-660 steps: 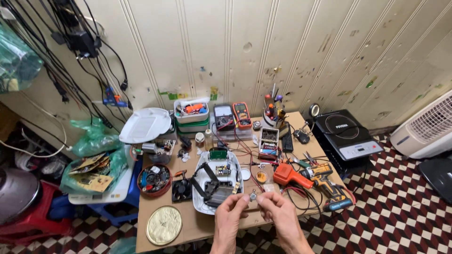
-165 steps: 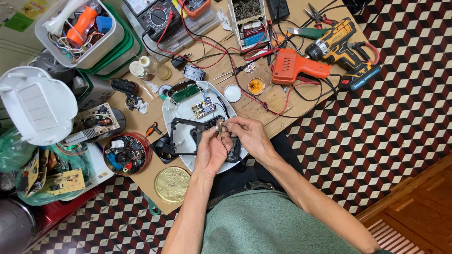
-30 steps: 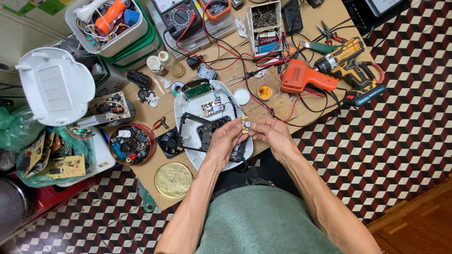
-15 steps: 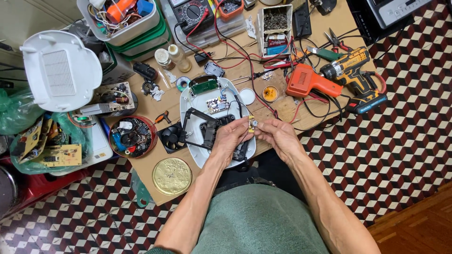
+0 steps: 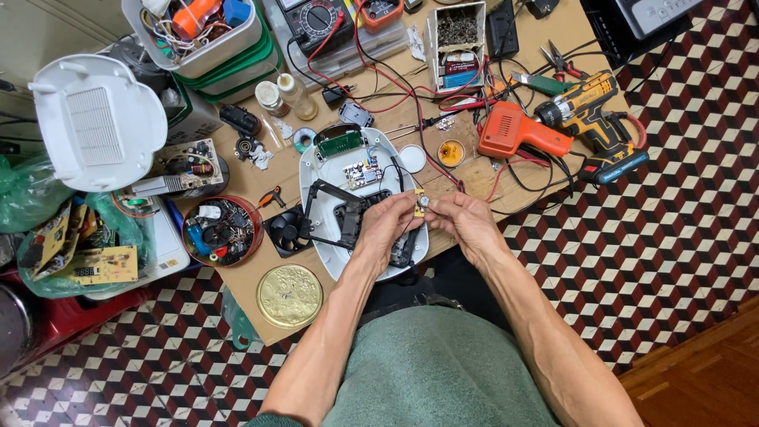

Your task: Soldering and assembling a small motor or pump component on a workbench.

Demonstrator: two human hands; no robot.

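One small yellow board (image 5: 420, 203), round-topped part.

Small yellow circuit board (image 5: 420, 203), held aloft

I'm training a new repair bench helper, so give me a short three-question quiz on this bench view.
1. True or false: both hands pinch the small yellow component.
2. Which lies nearer the right hand: A) orange soldering gun B) gold round tin lid?
3. What black part lies just left of the white appliance shell?

Key: 1 true; 2 A; 3 small black cooling fan, under the left hand side.
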